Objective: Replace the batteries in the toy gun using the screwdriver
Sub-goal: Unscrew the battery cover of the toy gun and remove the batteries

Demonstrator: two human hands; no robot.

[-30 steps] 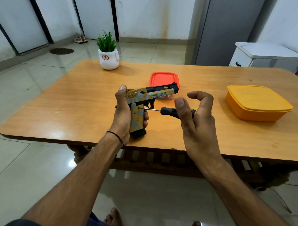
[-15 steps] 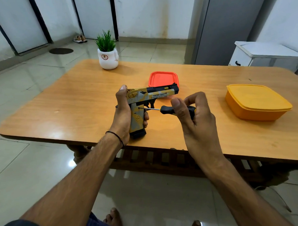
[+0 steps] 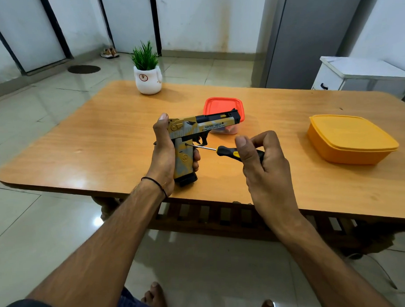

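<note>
Head view, left to right, all placed against the tan-and-grey plastic toy gun (image 3: 185, 143). White ceramic pot with a green grassy plant (image 3: 147, 79) stands on the far side of the orange-brown wooden table (image 3: 93, 143), behind and left of the gun. Left hand (image 3: 163, 154), thin black cord at the wrist, is wrapped round the gun's grip, thumb up along the rear of the slide; gun is upright, its black base touching the table near the front edge, black-tipped barrel pointing right. Small red-lidded plastic box (image 3: 223, 106) sits just behind the barrel. Black-and-yellow-handled screwdriver (image 3: 228, 151) lies nearly level to the right of the gun, its thin metal shaft meeting the side of the grip below the trigger. Right hand (image 3: 264, 167) pinches the screwdriver handle between thumb and curled fingers. Yellow-orange lidded plastic container (image 3: 350, 139) rests on the table well to the right of the gun.
</note>
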